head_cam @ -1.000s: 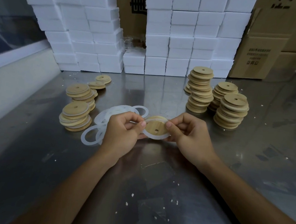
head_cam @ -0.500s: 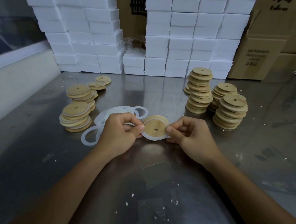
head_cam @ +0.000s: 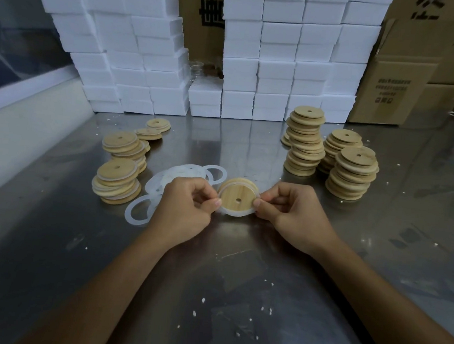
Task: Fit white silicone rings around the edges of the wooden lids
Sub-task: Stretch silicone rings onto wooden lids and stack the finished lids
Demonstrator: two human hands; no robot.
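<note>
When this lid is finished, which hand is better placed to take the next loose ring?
Probably the left hand: the loose rings lie right beside it, while the right hand is across the lid.

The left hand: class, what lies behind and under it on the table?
Loose white silicone rings fan out behind the left hand, one ring beside its wrist. How many lie beneath the hand is hidden.

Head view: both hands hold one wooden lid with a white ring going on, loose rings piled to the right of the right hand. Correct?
Not quite. In the head view the left hand and right hand do hold one wooden lid with a white ring going on, but the loose rings lie behind and left of the left hand, not right of the right hand.
</note>
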